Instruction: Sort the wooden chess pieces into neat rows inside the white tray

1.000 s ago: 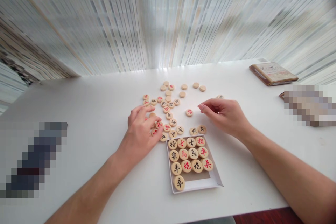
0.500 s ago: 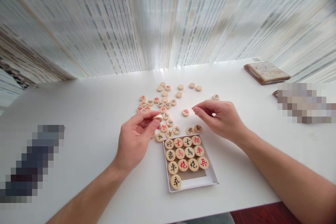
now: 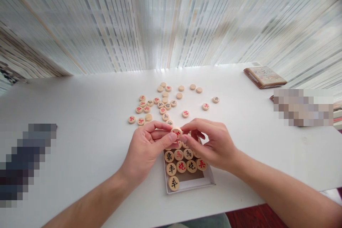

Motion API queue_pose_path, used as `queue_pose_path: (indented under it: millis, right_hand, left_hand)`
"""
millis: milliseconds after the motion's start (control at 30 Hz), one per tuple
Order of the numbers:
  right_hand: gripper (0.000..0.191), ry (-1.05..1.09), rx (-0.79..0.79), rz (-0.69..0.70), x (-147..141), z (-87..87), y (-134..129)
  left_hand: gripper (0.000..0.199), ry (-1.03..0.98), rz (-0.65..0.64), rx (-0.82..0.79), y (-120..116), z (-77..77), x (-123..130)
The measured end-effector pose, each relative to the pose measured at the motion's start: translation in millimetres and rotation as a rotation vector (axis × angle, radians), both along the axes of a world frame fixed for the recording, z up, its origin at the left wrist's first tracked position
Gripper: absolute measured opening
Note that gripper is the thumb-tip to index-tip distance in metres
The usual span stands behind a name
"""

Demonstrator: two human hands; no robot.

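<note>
My left hand (image 3: 149,144) pinches a round wooden xiangqi piece (image 3: 176,133) with a red character, tilted above the far edge of a shallow white box (image 3: 196,185). From the other side, the closed thumb and fingertips of my right hand (image 3: 211,140) meet the same piece. Rows of xiangqi pieces lie face up in the box, among them a black-lettered piece (image 3: 174,183) alone in the nearest row. My hands hide part of the far rows.
Loose xiangqi pieces (image 3: 146,109) are scattered behind the box on the white table (image 3: 88,142), some blank side up. A brown-edged box (image 3: 265,77) lies at the back right. Blurred objects flank both sides, and a striped curtain (image 3: 160,21) hangs behind.
My left hand has carried its piece right to above the box. My right hand has come left and down to meet it. A red-lettered piece now shows at the right, where my hand was.
</note>
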State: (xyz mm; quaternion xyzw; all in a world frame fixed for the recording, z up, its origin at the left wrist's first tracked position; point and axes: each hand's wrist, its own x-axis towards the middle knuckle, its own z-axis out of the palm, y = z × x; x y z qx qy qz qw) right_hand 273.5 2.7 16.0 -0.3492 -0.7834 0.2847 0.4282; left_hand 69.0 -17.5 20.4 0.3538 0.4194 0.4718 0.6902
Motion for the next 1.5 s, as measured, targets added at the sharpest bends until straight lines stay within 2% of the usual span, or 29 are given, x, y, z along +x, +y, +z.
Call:
queue_pose_path:
  millis: [100,300,533,733,900,1133,1267,1367,1500]
  right_hand:
    - [0.011,0.042,-0.139,0.006,0,1.0,0]
    - [0.019,0.216,-0.549,0.076,0,6.0,-4]
    - [0.026,0.362,-0.820,0.145,-2,10.6,-4]
    - [0.023,0.461,-0.891,0.212,-3,13.0,-4]
    - [0.024,0.478,-0.916,0.259,-1,15.8,-3]
    - [0.023,0.555,-0.985,0.304,2,11.3,-1]
    - [0.022,0.569,-1.019,0.342,3,11.4,-1]
    - [0.027,0.543,-1.066,0.343,3,11.9,-1]
    - [0.032,0.531,-1.101,0.337,1,11.4,-3]
  left_hand:
    - [0.029,0.073,-0.020,0.085,-4,-0.1,2]
    - [0.031,0.222,-0.040,0.285,-14,-1.6,2]
    - [0.030,0.317,-0.015,0.490,-13,0.3,3]
    - [0.030,0.329,0.001,0.469,-15,4.0,5]
    - [0.033,0.275,0.010,0.381,-16,4.6,4]
    - [0.033,0.221,-0.048,0.309,-17,2.7,0]
    - [0.030,0.182,-0.029,0.262,-17,2.9,0]
    - [0.028,0.238,-0.003,0.302,-16,5.1,-1]
    - [0.027,0.368,0.015,0.456,-15,6.1,-3]
